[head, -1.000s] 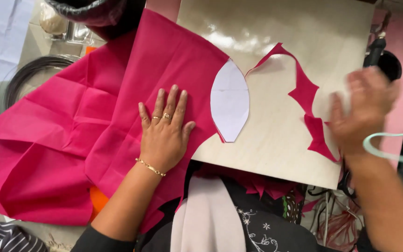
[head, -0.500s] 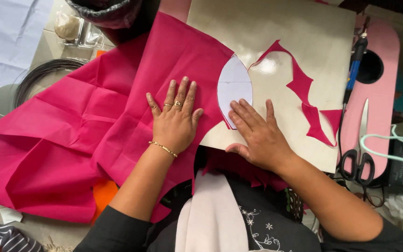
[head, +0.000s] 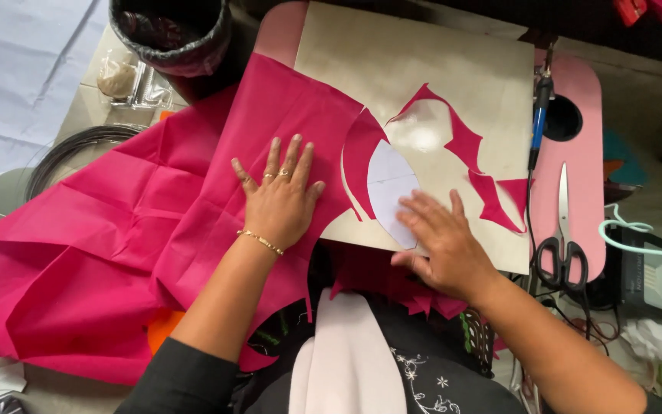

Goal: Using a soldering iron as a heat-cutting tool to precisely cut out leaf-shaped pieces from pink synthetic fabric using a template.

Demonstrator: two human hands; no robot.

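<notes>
While both palms lie flat, we pin cloth and pattern.
Left hand spreads open on pink fabric; right hand presses open fingers onto white paper template.

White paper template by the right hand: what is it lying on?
The white template lies on the beige board, its left edge against a cut pink strip. The right hand covers its lower right corner, so whatever is beneath there is hidden.

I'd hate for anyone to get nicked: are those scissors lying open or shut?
Shut. The scissors lie flat on the pink tray, blades together in one straight line, untouched by either hand.
</notes>
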